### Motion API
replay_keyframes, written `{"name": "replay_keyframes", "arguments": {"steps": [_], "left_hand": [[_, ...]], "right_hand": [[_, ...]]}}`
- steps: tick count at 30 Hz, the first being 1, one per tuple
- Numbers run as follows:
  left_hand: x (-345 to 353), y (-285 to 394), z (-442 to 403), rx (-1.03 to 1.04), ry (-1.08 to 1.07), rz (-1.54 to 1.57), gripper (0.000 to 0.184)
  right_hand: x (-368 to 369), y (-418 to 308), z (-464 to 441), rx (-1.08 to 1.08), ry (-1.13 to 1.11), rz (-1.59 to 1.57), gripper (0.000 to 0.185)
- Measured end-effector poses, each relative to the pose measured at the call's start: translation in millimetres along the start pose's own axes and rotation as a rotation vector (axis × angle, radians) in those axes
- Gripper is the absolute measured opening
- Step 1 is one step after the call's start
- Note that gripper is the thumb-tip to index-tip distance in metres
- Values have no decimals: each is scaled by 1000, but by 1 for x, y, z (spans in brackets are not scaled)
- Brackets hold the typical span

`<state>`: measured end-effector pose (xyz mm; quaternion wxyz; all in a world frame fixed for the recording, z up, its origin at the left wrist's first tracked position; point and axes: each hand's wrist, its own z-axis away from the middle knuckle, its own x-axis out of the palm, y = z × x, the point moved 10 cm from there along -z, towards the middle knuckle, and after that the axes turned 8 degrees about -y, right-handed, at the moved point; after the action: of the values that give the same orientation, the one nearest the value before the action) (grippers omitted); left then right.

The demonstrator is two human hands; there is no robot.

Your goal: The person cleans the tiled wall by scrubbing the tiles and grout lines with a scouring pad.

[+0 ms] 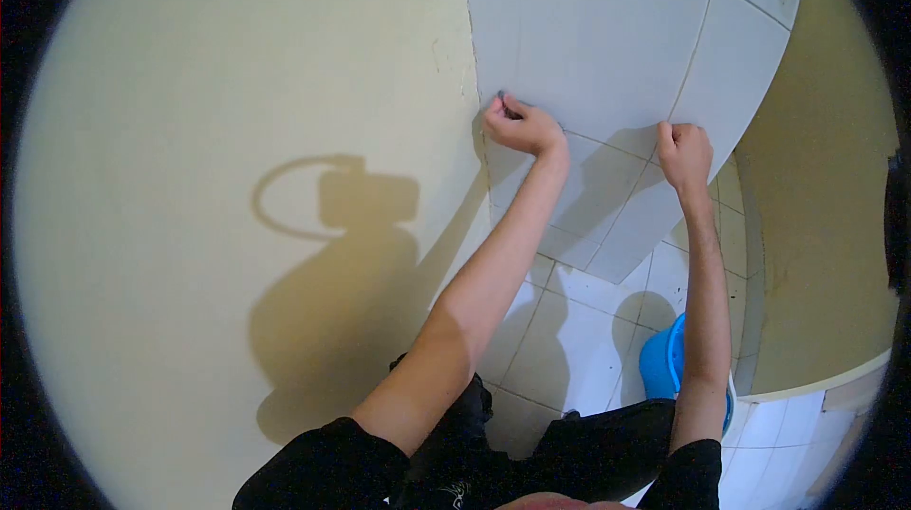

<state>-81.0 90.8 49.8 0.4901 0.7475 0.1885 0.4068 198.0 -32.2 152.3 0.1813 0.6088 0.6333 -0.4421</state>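
Apparently, the left hand pinches a small dark object at its fingertips, likely for fine control beside the tiled wall; rightward, the right hand is curled closed, any contents hidden.

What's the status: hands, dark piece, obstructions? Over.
Left hand pinching dark piece near wall corner. Right hand closed at tiles, contents hidden. No obstruction seen; bucket on floor.

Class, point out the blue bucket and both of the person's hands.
Blue bucket point(656, 366), head view: outer side wall.
Left hand point(524, 129), head view: middle of hand.
Right hand point(687, 155), head view: middle of fist.
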Motion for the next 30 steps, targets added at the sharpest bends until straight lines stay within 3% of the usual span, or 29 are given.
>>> {"name": "replay_keyframes", "arguments": {"steps": [6, 9, 12, 15, 18, 21, 27, 30], "left_hand": [[-1, 6, 6, -27, 2, 32, 13], [-16, -22, 2, -59, 14, -208, 14], [-9, -16, -3, 16, 9, -215, 13], [13, 31, 1, 228, -148, -42, 12], [19, 39, 2, 119, -157, 119, 11], [10, 39, 2, 202, -121, 11, 11], [-15, -19, -7, 150, 10, 41, 8], [-10, -1, -6, 296, -73, -141, 9]], "right_hand": [[-4, -2, 0, -18, 22, -1, 46], [-1, -2, 0, -13, 12, -12, 46], [-2, -1, -1, -23, 21, -20, 46], [2, 2, -1, -22, 16, -7, 47], [2, 4, -2, -15, 20, 3, 48], [0, 2, 0, -5, 15, -8, 48], [0, 0, 0, -7, 5, -11, 47], [1, 1, -1, -13, 10, -12, 47]]}}
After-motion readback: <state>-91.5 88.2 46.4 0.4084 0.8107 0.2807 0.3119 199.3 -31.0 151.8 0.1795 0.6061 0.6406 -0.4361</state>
